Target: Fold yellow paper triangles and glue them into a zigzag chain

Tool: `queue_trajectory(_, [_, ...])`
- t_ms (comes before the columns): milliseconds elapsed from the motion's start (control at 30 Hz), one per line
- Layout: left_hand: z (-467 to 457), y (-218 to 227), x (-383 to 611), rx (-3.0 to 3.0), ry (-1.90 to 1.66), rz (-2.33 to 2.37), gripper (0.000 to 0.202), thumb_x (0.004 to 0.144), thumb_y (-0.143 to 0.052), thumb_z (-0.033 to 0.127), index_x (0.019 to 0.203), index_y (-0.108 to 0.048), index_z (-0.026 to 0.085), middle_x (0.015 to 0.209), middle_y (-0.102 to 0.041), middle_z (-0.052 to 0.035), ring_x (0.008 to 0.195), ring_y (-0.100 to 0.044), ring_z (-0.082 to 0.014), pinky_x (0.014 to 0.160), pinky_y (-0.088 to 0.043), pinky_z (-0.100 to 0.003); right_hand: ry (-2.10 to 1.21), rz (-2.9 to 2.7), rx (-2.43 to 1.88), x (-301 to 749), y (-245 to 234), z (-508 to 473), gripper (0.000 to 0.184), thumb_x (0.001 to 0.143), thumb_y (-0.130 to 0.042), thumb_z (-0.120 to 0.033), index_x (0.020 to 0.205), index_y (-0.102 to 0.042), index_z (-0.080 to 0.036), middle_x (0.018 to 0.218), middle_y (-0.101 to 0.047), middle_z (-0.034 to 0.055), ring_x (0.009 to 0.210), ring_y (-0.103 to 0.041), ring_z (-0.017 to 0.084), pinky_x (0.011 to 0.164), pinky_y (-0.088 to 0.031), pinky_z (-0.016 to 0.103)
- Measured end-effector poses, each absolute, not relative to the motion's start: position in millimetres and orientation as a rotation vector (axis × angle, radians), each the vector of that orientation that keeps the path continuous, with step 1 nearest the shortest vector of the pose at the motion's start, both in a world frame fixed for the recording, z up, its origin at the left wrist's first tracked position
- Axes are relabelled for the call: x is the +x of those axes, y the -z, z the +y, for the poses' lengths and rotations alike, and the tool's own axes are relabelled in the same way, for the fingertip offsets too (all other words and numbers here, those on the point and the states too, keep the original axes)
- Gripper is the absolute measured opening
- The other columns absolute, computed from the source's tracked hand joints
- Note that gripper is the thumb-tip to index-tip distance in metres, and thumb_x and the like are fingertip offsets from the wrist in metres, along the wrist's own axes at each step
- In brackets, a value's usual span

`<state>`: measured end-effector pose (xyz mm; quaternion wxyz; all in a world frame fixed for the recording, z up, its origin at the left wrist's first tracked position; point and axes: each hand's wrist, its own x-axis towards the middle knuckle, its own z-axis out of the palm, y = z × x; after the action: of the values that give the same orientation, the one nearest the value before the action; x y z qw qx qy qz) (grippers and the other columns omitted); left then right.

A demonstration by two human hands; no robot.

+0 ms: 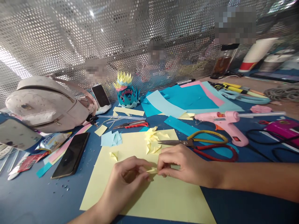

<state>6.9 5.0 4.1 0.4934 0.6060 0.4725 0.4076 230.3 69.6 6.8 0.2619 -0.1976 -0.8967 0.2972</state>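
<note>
Between my two hands is a small folded piece of yellow paper [152, 170]. My left hand [130, 175] pinches one end of it, and my right hand [176, 163] grips the other with thumb and forefinger. Both hands are over a large pale yellow sheet [140, 202]. Just beyond my fingers lies a heap of folded yellow paper pieces [151, 140], with one folded yellow triangle [114, 155] apart to the left. Light blue paper squares [111, 138] overlap the sheet's far left corner. Scissors [187, 142] with yellow and red handles rest beyond my right hand.
A pink glue gun [227, 119] stands at right, its cord trailing over the table. Behind the sheet are a red cutter [133, 124], blue paper [184, 96] and a folded-paper ornament [127, 93]. On the left are a black phone [71, 155] and a white backpack [46, 102].
</note>
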Motion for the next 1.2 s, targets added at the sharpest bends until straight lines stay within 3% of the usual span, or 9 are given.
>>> queue_trajectory(233, [4.0,-4.8,6.7,1.365,-0.88,1.058,0.016,0.083,-0.074,0.026,0.097,-0.076,0.018,0.086,-0.076,-0.0064,0.074,-0.067,-0.0127,0.07,-0.053,-0.019,-0.331,-2.532,-0.322,233.3,-5.2,71.9,0.021,0.105,-0.05,-0.027,0.093,-0.064,-0.018,0.078,-0.067,0.0003,0.07,-0.056,0.013,0.063,-0.037,0.027])
queue_trajectory(433, [5.1,-3.0,8.1,1.325,-0.902,1.116,0.017,0.079,-0.074,0.019,0.095,-0.076,0.018,0.077,-0.073,-0.0033,0.07,-0.065,-0.0109,0.066,-0.051,-0.016,-0.283,-2.482,-0.3,233.4,-10.4,69.5,0.014,0.104,-0.054,-0.03,0.103,-0.061,-0.018,0.099,-0.068,0.0034,0.085,-0.06,0.013,0.073,-0.041,0.025])
queue_trajectory(700, [6.0,-3.3,8.6,1.366,-0.933,1.141,0.016,0.078,-0.074,0.02,0.094,-0.076,0.017,0.077,-0.072,-0.0033,0.071,-0.065,-0.0122,0.065,-0.053,-0.018,-0.185,-2.503,-0.239,236.6,-11.7,70.0,0.017,0.102,-0.051,-0.02,0.09,-0.064,-0.021,0.089,-0.062,0.0029,0.074,-0.05,0.014,0.066,-0.033,0.027])
queue_trajectory(967, [5.7,-4.2,7.6,1.414,-0.962,1.142,0.004,0.08,-0.072,0.019,0.081,-0.07,0.016,0.076,-0.071,-0.003,0.069,-0.064,-0.0117,0.063,-0.05,-0.019,-0.2,-2.528,-0.258,237.0,-11.1,70.1,0.02,0.104,-0.048,-0.022,0.092,-0.064,-0.021,0.087,-0.062,0.0029,0.074,-0.05,0.015,0.067,-0.033,0.028])
queue_trajectory(1200, [4.1,-5.3,7.6,1.456,-0.947,1.153,0.004,0.079,-0.067,0.013,0.076,-0.067,0.016,0.079,-0.069,-0.0029,0.072,-0.063,-0.0132,0.065,-0.048,-0.021,-0.227,-2.526,-0.256,235.4,-10.9,69.9,0.02,0.104,-0.05,-0.025,0.093,-0.065,-0.02,0.088,-0.063,0.0029,0.075,-0.05,0.014,0.068,-0.034,0.028])
